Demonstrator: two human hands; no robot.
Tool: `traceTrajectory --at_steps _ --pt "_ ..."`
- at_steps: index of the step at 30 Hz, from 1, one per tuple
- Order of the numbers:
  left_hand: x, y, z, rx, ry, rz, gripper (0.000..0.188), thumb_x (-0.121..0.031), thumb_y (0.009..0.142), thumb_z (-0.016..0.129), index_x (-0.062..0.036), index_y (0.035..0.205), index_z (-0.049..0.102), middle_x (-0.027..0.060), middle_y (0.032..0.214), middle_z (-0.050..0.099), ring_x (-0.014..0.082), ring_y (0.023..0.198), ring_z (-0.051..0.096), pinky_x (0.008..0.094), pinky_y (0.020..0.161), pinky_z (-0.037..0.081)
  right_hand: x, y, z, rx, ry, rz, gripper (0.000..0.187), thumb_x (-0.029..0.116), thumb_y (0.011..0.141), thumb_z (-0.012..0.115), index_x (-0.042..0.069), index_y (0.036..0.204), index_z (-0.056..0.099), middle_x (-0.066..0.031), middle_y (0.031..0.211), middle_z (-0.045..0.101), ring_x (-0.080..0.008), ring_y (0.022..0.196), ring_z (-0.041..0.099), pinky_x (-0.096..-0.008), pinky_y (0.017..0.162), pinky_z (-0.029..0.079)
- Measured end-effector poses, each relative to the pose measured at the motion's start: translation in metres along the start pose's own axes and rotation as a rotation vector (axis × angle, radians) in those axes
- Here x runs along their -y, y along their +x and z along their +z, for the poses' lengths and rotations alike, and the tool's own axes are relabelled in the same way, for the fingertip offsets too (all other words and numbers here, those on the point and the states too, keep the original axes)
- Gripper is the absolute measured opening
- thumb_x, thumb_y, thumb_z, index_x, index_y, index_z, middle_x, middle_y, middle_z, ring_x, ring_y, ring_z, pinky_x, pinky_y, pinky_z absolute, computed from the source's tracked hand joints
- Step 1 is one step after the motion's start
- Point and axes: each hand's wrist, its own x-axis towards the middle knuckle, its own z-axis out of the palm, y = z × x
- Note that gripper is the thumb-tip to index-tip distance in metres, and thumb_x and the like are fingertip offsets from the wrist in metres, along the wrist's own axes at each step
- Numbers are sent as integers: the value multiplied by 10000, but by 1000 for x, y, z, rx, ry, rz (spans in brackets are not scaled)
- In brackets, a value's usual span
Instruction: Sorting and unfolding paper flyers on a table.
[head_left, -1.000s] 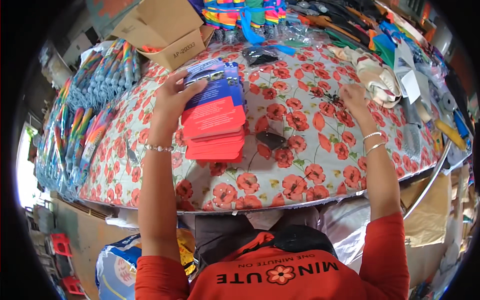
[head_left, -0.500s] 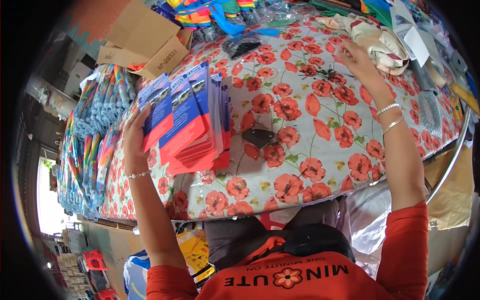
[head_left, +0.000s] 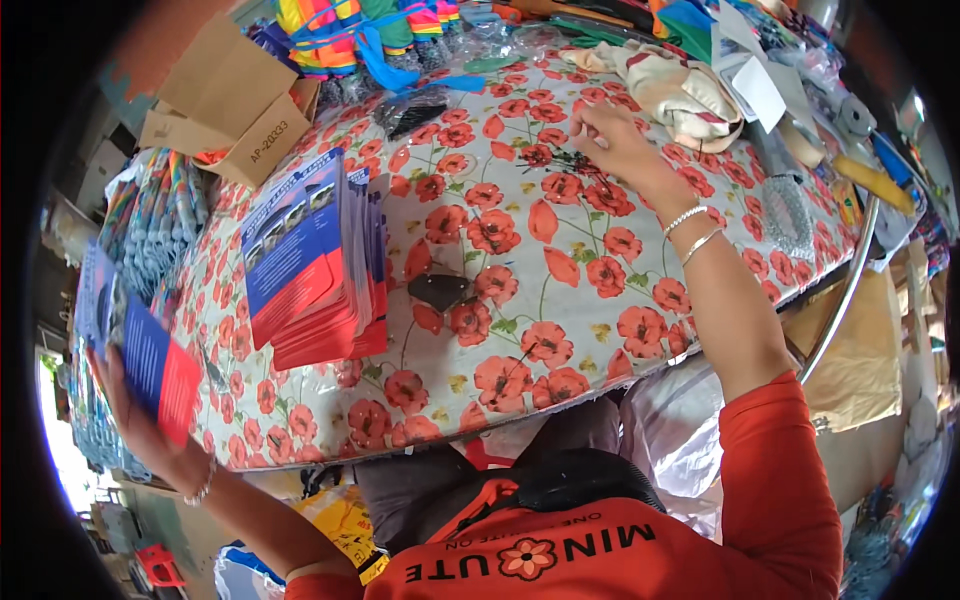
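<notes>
My left hand grips a blue-and-red printed card off the table's left edge, its fingers partly behind the card; whether more than one card is held, I cannot tell. To its right, a thick, slightly fanned stack of matching cards lies on the table. Over the far part of the table, my right hand has bent fingers beside a loose cluster of small black pieces. Its fingertips are drawn together, and anything between them is too small to make out.
A poppy-patterned cloth covers the table, with a dark flat piece near its middle. An open cardboard box and bundled rainbow-coloured items stand left. Cream fabric lies at the far right, near bubble wrap.
My left hand has carried a card off the stack, out to the left. My right hand has come a little nearer the black pieces. The whole view has shifted.
</notes>
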Motion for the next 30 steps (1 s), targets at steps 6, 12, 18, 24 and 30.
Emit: traceTrajectory --at_steps 6,12,18,24,30 --pt "-52 -79 -10 255 -404 -328 400 -68 813 535 55 1192 488 150 1130 533 212 953 566 297 826 456 9 2 2 41 -36 -98 141 156 768 611 69 850 538 -64 835 533 -218 833 470 -347 822 335" --pt "-65 -131 64 759 -570 -736 370 -4 823 538 59 1179 463 52 1015 589 83 872 545 210 780 419 28 7 13 54 -45 -110 130 152 744 625 87 831 554 -56 768 535 -227 800 478 -347 792 331" --pt "-42 -138 88 757 -653 -695 346 -24 863 513 53 1194 452 57 1016 588 83 889 544 216 794 424 38 14 47 43 -235 -80 141 225 766 603 106 830 562 -59 777 537 -243 828 478 -363 793 329" --pt "-40 -143 81 741 -688 -699 347 -45 859 523 55 1184 452 60 1015 588 92 904 547 220 804 418 52 23 57 229 -585 170 164 273 797 531 117 812 578 -47 886 520 -268 931 430 -461 759 321" --pt "-40 -140 85 798 -736 -678 348 -28 877 505 48 1210 436 58 1041 579 82 939 527 220 831 412 12 33 46 181 -165 123 150 247 809 508 124 837 588 -51 994 491 -295 1012 376 -520 728 300"
